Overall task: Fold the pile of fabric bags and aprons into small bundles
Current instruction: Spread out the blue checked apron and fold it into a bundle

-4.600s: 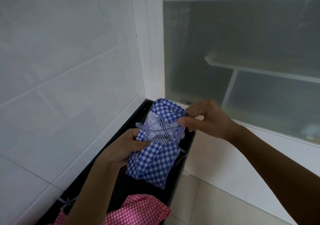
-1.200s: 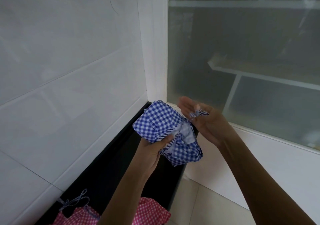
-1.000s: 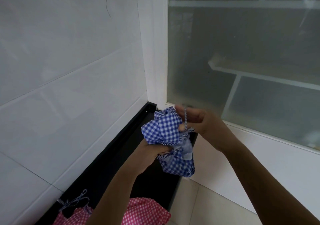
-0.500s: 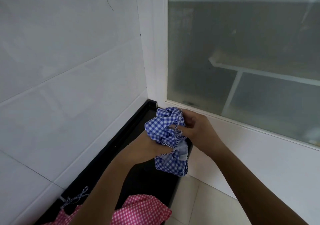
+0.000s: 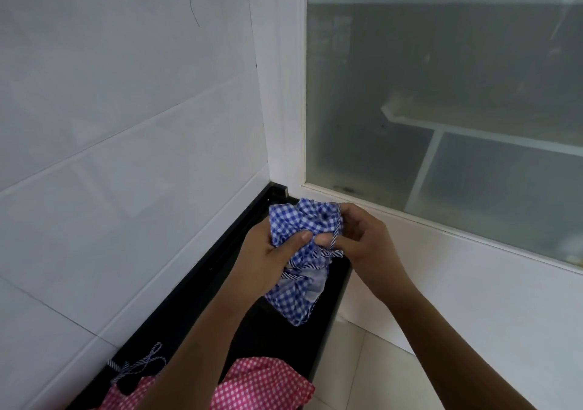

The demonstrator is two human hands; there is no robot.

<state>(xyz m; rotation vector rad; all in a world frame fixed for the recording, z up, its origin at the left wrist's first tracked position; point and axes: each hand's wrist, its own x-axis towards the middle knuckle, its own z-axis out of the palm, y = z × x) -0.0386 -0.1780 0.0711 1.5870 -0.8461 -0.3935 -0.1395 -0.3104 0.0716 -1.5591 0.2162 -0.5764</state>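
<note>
I hold the blue-and-white checked fabric bundle (image 5: 301, 252) over the far end of the narrow black bench (image 5: 195, 308), a little below the middle of my view. My left hand (image 5: 268, 261) is curled round its middle, with the thumb pressing into the cloth. My right hand (image 5: 362, 242), at 3 o'clock of the bundle, pinches the striped blue-and-white cord (image 5: 338, 229) that runs over it.

I judge this bundle is nearly finished: it is bunched small, and only the cord must be tied or tucked. At 6 o'clock of it, on the bench, the pink-and-white checked fabric (image 5: 262, 384) lies not folded, with a loose striped string (image 5: 138, 364) at 8 o'clock. Whether more pieces wait outside the view, I cannot tell.
</note>
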